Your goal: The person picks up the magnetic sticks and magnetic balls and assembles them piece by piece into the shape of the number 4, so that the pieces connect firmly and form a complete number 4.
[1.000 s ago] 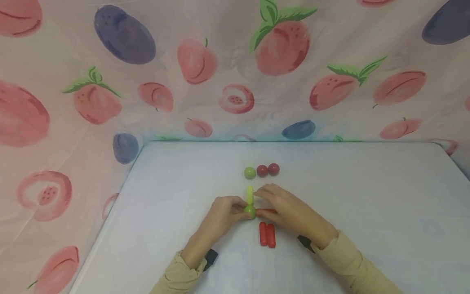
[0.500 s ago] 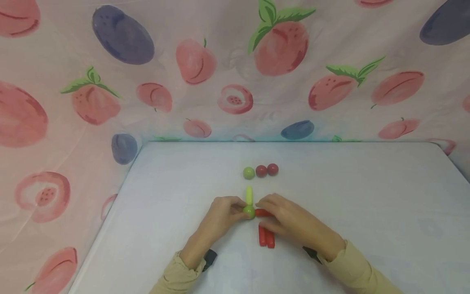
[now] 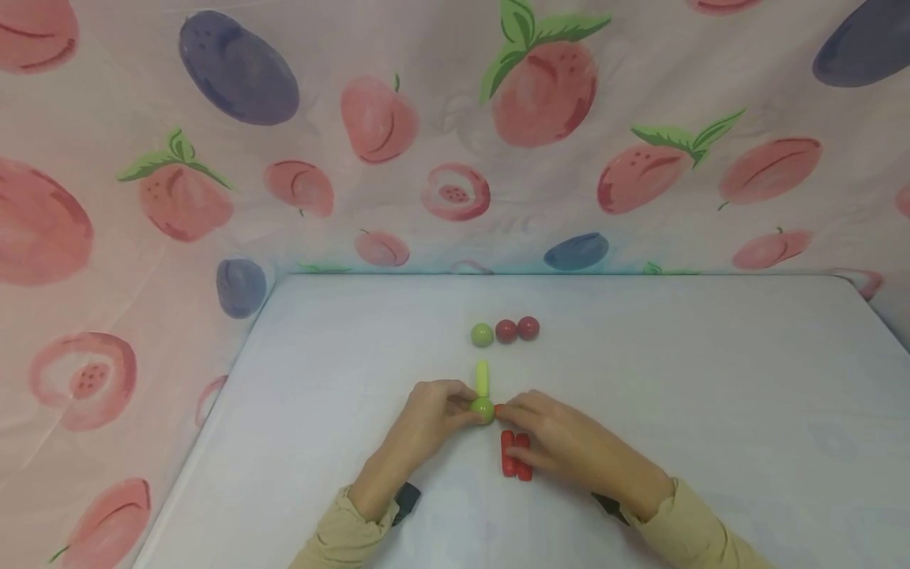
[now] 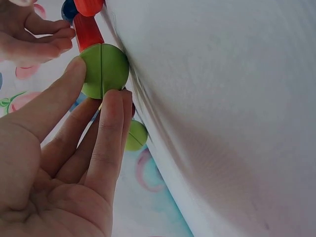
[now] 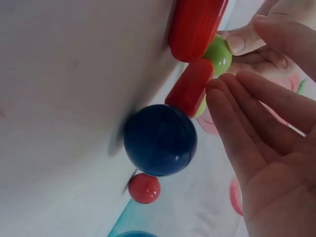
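Observation:
My left hand (image 3: 435,415) pinches a green ball (image 4: 106,71) between thumb and fingers, low over the white table. A yellow-green rod (image 3: 483,378) points away from that ball, and a red rod (image 5: 190,89) runs from it to the right. At the red rod's far end is a dark blue ball (image 5: 160,140), which my right hand hides in the head view. That right hand (image 3: 569,435) hovers over the red rod with its fingers fairly straight, fingertips beside the rod and thumb apart, gripping nothing. The thumb overlaps two loose red rods (image 3: 508,454) in the head view.
Beyond the hands, a loose green ball (image 3: 482,335) and two red balls, one of them a red ball (image 3: 528,328), sit in a row on the white table (image 3: 355,332). A fruit-patterned cloth (image 3: 455,118) hangs behind and to the left.
My right hand has drawn back from beside the yellow-green rod, toward me, and its thumb now overlaps the loose red rods. My left hand keeps its pinch on the green ball.

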The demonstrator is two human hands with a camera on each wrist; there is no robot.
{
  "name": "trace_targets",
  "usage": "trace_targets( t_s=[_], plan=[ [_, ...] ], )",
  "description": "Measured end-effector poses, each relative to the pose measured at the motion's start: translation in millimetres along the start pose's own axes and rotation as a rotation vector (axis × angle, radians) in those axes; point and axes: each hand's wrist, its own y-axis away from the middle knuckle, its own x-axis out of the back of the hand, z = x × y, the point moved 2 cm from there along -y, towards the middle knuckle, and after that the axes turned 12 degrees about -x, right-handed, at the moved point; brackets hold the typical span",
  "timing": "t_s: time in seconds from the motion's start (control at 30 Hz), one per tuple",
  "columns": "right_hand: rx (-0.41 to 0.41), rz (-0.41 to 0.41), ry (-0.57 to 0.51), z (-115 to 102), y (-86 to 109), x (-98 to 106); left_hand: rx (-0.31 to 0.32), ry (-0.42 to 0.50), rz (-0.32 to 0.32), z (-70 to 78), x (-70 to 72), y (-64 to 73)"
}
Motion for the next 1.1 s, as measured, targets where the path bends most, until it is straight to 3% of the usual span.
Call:
trace_targets(
  t_s=[0.53,1.1],
  plan=[
    [-0.018,-0.060,0.063,-3.0,2.5,-7.0,-0.026,-0.008,0.003,-1.7,-0.2,-1.1],
    [-0.002,-0.064,0.076,-4.4,4.2,-12.4,-0.039,-0.018,0.006,-1.1,0.2,-1.6]
  ],
)
